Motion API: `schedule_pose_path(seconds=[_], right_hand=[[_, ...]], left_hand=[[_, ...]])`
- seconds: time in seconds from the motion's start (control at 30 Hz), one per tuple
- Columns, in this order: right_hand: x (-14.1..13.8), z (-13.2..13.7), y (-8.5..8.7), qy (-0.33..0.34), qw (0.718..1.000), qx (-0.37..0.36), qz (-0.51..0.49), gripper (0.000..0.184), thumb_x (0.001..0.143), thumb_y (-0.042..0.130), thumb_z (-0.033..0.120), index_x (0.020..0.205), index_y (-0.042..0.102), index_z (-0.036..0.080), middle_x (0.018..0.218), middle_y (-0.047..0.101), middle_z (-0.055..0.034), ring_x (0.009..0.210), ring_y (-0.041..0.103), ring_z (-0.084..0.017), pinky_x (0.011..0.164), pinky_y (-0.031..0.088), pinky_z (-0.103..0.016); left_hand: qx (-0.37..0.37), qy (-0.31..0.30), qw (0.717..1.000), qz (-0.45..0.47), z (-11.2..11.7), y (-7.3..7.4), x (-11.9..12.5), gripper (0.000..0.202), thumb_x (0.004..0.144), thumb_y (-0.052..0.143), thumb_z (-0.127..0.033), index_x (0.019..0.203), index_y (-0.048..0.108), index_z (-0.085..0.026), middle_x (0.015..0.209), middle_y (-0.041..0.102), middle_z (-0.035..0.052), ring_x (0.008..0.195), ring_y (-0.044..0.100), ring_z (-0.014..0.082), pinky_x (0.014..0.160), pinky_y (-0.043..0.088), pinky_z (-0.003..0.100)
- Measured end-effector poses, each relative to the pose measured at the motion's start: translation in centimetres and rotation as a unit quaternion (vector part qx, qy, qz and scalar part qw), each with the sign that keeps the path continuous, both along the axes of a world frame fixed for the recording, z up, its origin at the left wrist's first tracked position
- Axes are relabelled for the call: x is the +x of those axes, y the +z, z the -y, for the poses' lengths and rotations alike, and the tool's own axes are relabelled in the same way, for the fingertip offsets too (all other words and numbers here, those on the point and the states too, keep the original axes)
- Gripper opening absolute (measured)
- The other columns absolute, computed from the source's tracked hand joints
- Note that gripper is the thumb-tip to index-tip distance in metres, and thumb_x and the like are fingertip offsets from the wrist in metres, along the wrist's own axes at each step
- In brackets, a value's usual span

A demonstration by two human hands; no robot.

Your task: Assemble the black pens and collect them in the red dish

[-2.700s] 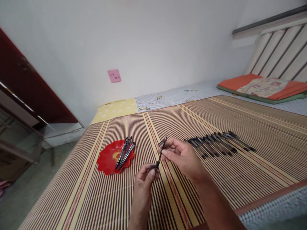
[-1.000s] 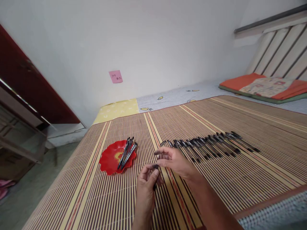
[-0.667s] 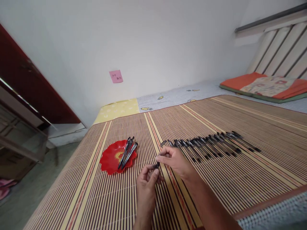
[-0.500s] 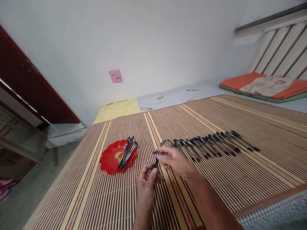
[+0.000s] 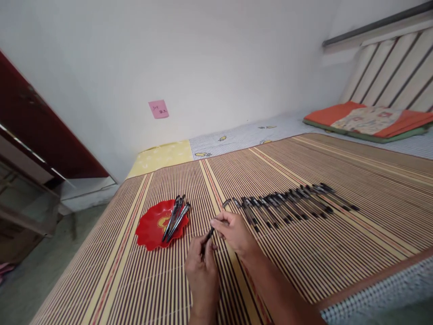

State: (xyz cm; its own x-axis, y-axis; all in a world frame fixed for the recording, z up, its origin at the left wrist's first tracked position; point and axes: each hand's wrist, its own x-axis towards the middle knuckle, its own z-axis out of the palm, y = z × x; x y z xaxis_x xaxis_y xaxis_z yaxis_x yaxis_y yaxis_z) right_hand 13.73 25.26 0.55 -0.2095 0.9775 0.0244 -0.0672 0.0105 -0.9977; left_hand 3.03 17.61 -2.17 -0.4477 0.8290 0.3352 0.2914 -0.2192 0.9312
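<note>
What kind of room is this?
Likely a bedroom, judging by the striped mat over a patterned sheet, plus the orange quilt or cushion at far right.

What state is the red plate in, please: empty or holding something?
Holding something: a few black pens lie across one side of the red plate, while bare red surface shows beside them.
</note>
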Motion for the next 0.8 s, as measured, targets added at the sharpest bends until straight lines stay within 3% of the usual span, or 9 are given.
schedule_pose_path(seconds=[0.1, 0.23, 0.33, 0.43, 0.53, 0.63, 0.8], right_hand=[[-0.4, -0.3, -1.1, -0.009, 1.000, -0.014, 0.020, 0.021, 0.075, 0.068, 0.037, 0.069, 0.061, 0.018, 0.052, 0.049, 0.0058, 0.050, 0.045, -0.011, 0.050, 0.034, -0.024], [-0.7, -0.3, -2.2, 0.010, 0.998, -0.014, 0.063, 0.018, 0.075, 0.069, 0.033, 0.068, 0.062, 0.017, 0.057, 0.056, 0.0037, 0.055, 0.050, -0.012, 0.052, 0.037, -0.023], [-0.4, -0.4, -2.6, 0.039, 0.995, 0.005, 0.086, 0.024, 0.083, 0.063, 0.037, 0.068, 0.061, 0.018, 0.056, 0.054, 0.0039, 0.053, 0.050, -0.012, 0.052, 0.037, -0.024], [0.7, -0.8, -2.8, 0.043, 0.981, 0.071, 0.175, 0.027, 0.089, 0.054, 0.035, 0.070, 0.063, 0.018, 0.061, 0.059, 0.0011, 0.059, 0.055, -0.014, 0.058, 0.039, -0.025], [2.4, -1.3, -2.7, -0.017, 0.943, 0.123, 0.309, 0.019, 0.089, 0.053, 0.023, 0.089, 0.071, 0.015, 0.087, 0.072, -0.0075, 0.084, 0.065, -0.020, 0.075, 0.044, -0.028], [3.4, -1.9, -1.9, -0.075, 0.891, 0.138, 0.425, 0.027, 0.092, 0.050, 0.017, 0.108, 0.071, 0.012, 0.110, 0.070, -0.0139, 0.103, 0.064, -0.023, 0.089, 0.043, -0.030], [1.9, -4.5, -0.9, -0.064, 0.805, 0.167, 0.565, 0.034, 0.095, 0.046, 0.016, 0.122, 0.065, 0.008, 0.119, 0.065, -0.0200, 0.109, 0.062, -0.027, 0.090, 0.043, -0.032]], left_hand=[[-0.063, -0.060, 0.987, 0.133, -0.6, -0.5, 0.1, 0.025, 0.080, 0.076, -0.035, 0.099, 0.072, -0.020, 0.079, 0.069, 0.0035, 0.067, 0.066, 0.0190, 0.065, 0.051, 0.029], [-0.112, -0.146, 0.939, 0.290, -1.1, -1.1, 0.3, 0.037, 0.073, 0.082, -0.041, 0.096, 0.068, -0.015, 0.062, 0.063, -0.0018, 0.049, 0.057, 0.0124, 0.049, 0.044, 0.022], [-0.128, -0.120, 0.901, 0.398, -1.2, -0.9, 0.1, 0.042, 0.063, 0.089, -0.038, 0.090, 0.066, -0.015, 0.065, 0.065, -0.0016, 0.048, 0.055, 0.0086, 0.048, 0.043, 0.019], [-0.126, -0.084, 0.874, 0.462, -1.3, -0.6, -0.4, 0.048, 0.056, 0.093, -0.033, 0.092, 0.067, -0.014, 0.066, 0.066, -0.0008, 0.051, 0.059, 0.0095, 0.051, 0.046, 0.019], [-0.108, -0.084, 0.862, 0.489, -1.5, -0.9, -0.8, 0.044, 0.060, 0.091, -0.032, 0.093, 0.068, -0.014, 0.065, 0.065, -0.0002, 0.053, 0.060, 0.0107, 0.051, 0.044, 0.020], [-0.102, -0.090, 0.850, 0.509, -1.7, -1.5, -0.9, 0.042, 0.060, 0.090, -0.034, 0.091, 0.070, -0.012, 0.065, 0.065, 0.0000, 0.053, 0.061, 0.0111, 0.050, 0.042, 0.020], [-0.088, -0.098, 0.849, 0.511, -2.0, -2.3, -0.9, 0.047, 0.060, 0.090, -0.035, 0.095, 0.069, -0.012, 0.069, 0.067, 0.0027, 0.064, 0.067, 0.0151, 0.054, 0.043, 0.020]])
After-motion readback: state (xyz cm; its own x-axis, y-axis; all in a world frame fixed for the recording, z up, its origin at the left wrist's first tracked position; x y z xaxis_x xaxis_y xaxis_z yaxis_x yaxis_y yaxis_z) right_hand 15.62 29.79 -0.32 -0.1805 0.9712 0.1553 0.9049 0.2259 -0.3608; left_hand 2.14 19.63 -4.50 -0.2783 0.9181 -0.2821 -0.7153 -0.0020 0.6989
